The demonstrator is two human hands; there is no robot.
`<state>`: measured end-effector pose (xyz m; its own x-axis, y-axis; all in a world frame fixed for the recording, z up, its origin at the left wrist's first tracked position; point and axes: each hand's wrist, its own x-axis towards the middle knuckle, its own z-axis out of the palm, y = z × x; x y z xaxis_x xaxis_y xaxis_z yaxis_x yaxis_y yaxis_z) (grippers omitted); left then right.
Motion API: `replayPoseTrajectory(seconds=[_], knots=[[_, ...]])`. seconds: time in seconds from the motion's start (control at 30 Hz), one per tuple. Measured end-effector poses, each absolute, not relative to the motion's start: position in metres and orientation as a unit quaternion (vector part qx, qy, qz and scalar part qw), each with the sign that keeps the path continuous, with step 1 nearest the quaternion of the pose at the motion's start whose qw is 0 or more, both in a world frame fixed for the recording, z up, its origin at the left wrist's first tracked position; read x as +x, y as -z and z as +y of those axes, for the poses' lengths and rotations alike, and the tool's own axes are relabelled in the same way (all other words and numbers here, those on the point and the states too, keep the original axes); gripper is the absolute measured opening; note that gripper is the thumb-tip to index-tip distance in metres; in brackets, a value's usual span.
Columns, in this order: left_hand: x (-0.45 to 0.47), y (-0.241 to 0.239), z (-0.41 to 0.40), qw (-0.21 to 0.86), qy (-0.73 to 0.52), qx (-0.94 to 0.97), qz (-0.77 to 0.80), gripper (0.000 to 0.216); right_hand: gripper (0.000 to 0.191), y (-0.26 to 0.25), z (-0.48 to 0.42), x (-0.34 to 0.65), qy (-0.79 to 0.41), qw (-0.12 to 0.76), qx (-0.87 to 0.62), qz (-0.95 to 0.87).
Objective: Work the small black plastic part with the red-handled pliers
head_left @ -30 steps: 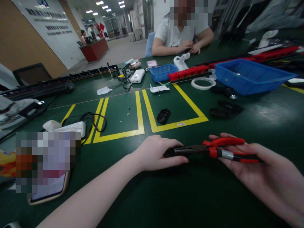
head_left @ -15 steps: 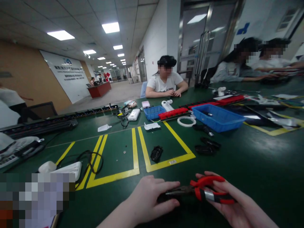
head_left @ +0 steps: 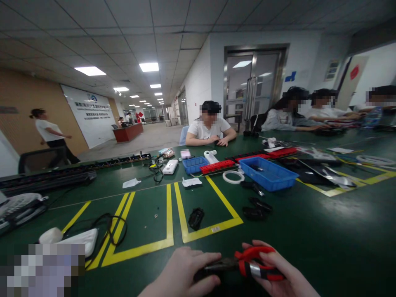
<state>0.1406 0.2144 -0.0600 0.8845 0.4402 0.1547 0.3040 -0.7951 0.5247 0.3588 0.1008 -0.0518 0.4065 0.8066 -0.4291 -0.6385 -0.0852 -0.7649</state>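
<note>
At the bottom edge of the view my right hand (head_left: 286, 279) grips the red handles of a pair of long-nose pliers (head_left: 247, 265). The dark jaws point left into a black part that my left hand (head_left: 182, 274) covers and holds against the green table (head_left: 324, 235). Most of that black part is hidden under my fingers. A small black plastic piece (head_left: 196, 218) lies inside the right yellow-taped box, just beyond my hands.
Two black pieces (head_left: 256, 208) lie to the right of the yellow box. Further back stand a large blue bin (head_left: 268, 173), a small blue bin (head_left: 193, 164), a red strip (head_left: 217, 166) and a white ring (head_left: 233, 177). A white device with a black cable (head_left: 81, 238) sits at left. People sit across the table.
The camera has tilted upward, so my hands and the pliers have slid to the bottom edge of the view. The grip on the pliers and the black part is unchanged.
</note>
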Motion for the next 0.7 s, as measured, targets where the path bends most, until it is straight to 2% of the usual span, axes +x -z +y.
replayPoseTrajectory(seconds=[0.37,0.7], knots=[[0.135,0.054,0.216,0.255,-0.115,0.942,0.187,0.044,0.036,0.044,0.094,0.355,-0.529,0.652,-0.531,-0.111],[0.134,0.058,0.223,0.237,-0.120,0.950,0.166,0.047,0.036,0.064,0.104,0.373,-0.545,0.633,-0.542,-0.096]])
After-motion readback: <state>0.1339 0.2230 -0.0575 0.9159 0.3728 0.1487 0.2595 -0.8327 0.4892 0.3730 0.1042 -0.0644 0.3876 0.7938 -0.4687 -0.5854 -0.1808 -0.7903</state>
